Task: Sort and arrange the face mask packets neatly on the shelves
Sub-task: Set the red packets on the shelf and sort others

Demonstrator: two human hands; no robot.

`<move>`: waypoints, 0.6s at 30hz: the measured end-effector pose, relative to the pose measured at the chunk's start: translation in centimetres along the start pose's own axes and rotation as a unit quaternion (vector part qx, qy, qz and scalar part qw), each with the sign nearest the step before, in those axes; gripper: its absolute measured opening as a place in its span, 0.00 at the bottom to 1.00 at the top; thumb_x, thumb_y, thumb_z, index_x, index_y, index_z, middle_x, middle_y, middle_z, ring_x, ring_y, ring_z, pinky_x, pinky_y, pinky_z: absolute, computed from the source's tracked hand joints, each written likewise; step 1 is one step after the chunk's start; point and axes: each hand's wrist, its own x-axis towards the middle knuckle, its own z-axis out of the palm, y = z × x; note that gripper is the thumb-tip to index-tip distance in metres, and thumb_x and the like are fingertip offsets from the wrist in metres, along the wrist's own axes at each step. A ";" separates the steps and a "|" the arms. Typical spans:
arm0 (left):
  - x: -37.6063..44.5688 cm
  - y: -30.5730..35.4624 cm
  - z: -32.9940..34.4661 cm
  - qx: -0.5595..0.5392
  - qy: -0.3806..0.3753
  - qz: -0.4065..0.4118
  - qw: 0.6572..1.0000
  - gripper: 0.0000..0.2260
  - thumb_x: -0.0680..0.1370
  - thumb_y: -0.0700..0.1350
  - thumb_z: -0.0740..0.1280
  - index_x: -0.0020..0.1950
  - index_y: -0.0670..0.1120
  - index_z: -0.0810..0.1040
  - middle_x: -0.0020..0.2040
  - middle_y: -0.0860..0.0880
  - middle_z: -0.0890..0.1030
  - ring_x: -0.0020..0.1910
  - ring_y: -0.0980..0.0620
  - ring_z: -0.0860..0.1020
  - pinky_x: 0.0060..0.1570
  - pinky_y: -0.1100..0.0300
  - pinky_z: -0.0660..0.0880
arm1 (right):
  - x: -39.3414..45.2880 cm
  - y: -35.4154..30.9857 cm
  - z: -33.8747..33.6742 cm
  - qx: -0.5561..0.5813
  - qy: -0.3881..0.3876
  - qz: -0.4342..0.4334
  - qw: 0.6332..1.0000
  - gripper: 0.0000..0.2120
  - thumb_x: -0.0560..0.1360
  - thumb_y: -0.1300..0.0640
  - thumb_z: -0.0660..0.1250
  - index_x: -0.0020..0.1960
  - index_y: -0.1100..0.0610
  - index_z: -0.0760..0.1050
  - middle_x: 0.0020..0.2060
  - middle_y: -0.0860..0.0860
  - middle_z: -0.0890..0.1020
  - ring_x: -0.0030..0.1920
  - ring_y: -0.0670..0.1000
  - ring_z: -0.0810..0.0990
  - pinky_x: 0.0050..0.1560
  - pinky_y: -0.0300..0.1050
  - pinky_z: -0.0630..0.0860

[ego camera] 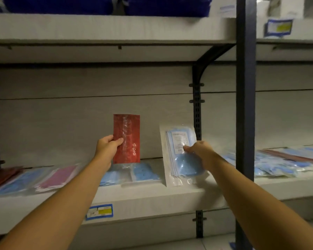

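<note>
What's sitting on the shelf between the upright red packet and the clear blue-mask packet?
In the head view, two flat clear packets of blue masks lie below the gap between the red foil packet and the clear packet of blue masks; behind the gap is bare back panel.

Pale wood-grain shelves (152, 197) run across a matching back panel (90, 105), carried by a dark metal upright (245, 105) and a curved bracket (204, 64). Dim light. Blue bins (61, 5) sit on the upper shelf.

Pale shelf (152, 197), blue packets (145, 171), pink packet (58, 175), red packets (2, 175) lying flat
</note>
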 end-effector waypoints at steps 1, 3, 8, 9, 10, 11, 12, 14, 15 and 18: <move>0.2 -0.3 0.1 0.008 0.000 0.003 1.000 0.04 0.79 0.36 0.69 0.49 0.44 0.82 0.39 0.47 0.85 0.36 0.50 0.83 0.35 0.60 0.79 | 0.2 0.3 -0.4 -0.010 0.008 0.006 1.000 0.15 0.74 0.56 0.76 0.55 0.62 0.77 0.49 0.60 0.85 0.50 0.62 0.85 0.56 0.64 0.80; 0.4 -1.3 0.1 0.024 0.005 0.012 1.000 0.04 0.79 0.36 0.69 0.51 0.43 0.82 0.37 0.49 0.84 0.33 0.53 0.83 0.35 0.59 0.81 | 0.6 1.1 -1.2 -0.033 0.034 0.012 0.999 0.16 0.74 0.57 0.75 0.57 0.63 0.76 0.50 0.61 0.84 0.50 0.62 0.84 0.55 0.62 0.81; 0.8 -3.2 -0.7 0.060 0.019 0.023 0.998 0.06 0.79 0.36 0.69 0.54 0.44 0.82 0.42 0.48 0.84 0.38 0.48 0.82 0.42 0.57 0.79 | 2.9 2.5 -1.7 -0.109 0.057 0.023 0.992 0.24 0.72 0.55 0.76 0.62 0.63 0.73 0.51 0.59 0.83 0.48 0.59 0.84 0.45 0.52 0.83; 1.0 -3.3 -0.9 0.059 0.020 0.025 0.998 0.06 0.79 0.36 0.69 0.53 0.45 0.82 0.42 0.48 0.84 0.38 0.49 0.82 0.41 0.58 0.78 | 3.3 2.7 -1.8 -0.123 0.056 0.025 0.991 0.25 0.71 0.54 0.77 0.62 0.63 0.73 0.51 0.59 0.83 0.48 0.59 0.84 0.48 0.54 0.84; 1.2 -3.5 -0.9 0.059 0.018 0.027 0.998 0.05 0.79 0.36 0.69 0.52 0.45 0.82 0.42 0.48 0.84 0.39 0.48 0.83 0.41 0.57 0.78 | 3.7 2.9 -1.7 -0.138 0.059 0.020 0.989 0.24 0.71 0.53 0.77 0.61 0.62 0.73 0.51 0.58 0.83 0.48 0.59 0.84 0.50 0.56 0.84; 1.4 -3.6 -1.0 0.062 0.015 0.029 0.998 0.06 0.79 0.36 0.69 0.50 0.46 0.82 0.42 0.48 0.84 0.39 0.47 0.83 0.43 0.57 0.79 | 3.9 3.1 -1.6 -0.157 0.063 0.016 0.985 0.23 0.71 0.53 0.77 0.59 0.62 0.73 0.50 0.58 0.83 0.48 0.58 0.84 0.51 0.56 0.84; 1.5 -3.7 -0.9 0.068 0.011 0.032 0.997 0.07 0.79 0.36 0.69 0.47 0.48 0.82 0.42 0.47 0.85 0.40 0.46 0.83 0.44 0.55 0.79 | 4.0 3.1 -1.5 -0.177 0.066 0.009 0.982 0.21 0.71 0.52 0.77 0.56 0.61 0.74 0.50 0.58 0.83 0.47 0.57 0.84 0.51 0.55 0.84; 1.7 -3.8 -0.7 0.074 0.004 0.038 0.997 0.09 0.79 0.36 0.69 0.45 0.50 0.81 0.43 0.47 0.85 0.41 0.46 0.83 0.48 0.53 0.80 | 3.8 2.9 -1.2 -0.229 0.081 -0.008 0.970 0.20 0.72 0.51 0.77 0.54 0.60 0.73 0.48 0.57 0.82 0.46 0.55 0.82 0.46 0.50 0.82; 1.6 -3.9 -0.6 0.075 0.001 0.042 0.996 0.09 0.79 0.36 0.69 0.45 0.50 0.81 0.44 0.47 0.85 0.42 0.46 0.83 0.49 0.53 0.80 | 3.8 2.9 -1.0 -0.252 0.088 -0.014 0.964 0.20 0.72 0.50 0.77 0.55 0.59 0.73 0.48 0.56 0.81 0.45 0.53 0.81 0.41 0.47 0.80; 1.5 -3.9 -0.4 0.085 -0.001 0.055 0.995 0.08 0.79 0.36 0.69 0.48 0.49 0.81 0.46 0.45 0.85 0.44 0.45 0.83 0.52 0.52 0.80 | 4.1 3.0 -1.0 -0.295 0.095 -0.027 0.950 0.23 0.72 0.48 0.78 0.56 0.58 0.72 0.49 0.55 0.80 0.45 0.52 0.80 0.36 0.43 0.75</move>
